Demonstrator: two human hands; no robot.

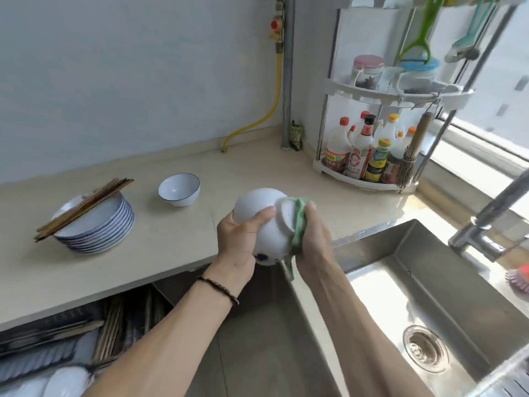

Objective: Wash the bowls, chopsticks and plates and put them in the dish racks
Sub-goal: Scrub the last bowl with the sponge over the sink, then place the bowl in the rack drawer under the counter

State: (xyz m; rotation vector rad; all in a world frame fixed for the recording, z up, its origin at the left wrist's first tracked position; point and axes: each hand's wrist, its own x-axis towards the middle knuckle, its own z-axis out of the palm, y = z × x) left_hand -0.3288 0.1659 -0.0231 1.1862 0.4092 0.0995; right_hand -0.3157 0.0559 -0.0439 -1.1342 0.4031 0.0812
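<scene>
- The person's left hand (pixel 242 234) is gripping a stack of white bowls (pixel 264 224) turned on its side, fingers curled over the outer wall, a dark beaded bracelet (pixel 219 288) sitting on the wrist.
- The right hand (pixel 310 243) is pressing a green cloth (pixel 299 224) against the foot of the end bowl, fingers wrapped round the cloth.
- The bowls are being held in the air above the counter's front edge, just left of the steel sink (pixel 423 282).
- A single blue-rimmed bowl (pixel 179 189) is standing upright on the beige counter (pixel 171 239), apart from the hands.
- A stack of blue-rimmed plates (pixel 96 224) is sitting further left on the counter, with a bundle of brown chopsticks (pixel 83 209) lying across its top.
- Below the counter, a pulled-out dish rack (pixel 57 353) is holding more chopsticks and white dishes.
- A corner shelf (pixel 372 133) of sauce bottles is standing by the window, and a faucet (pixel 492 222) is reaching over the sink.
</scene>
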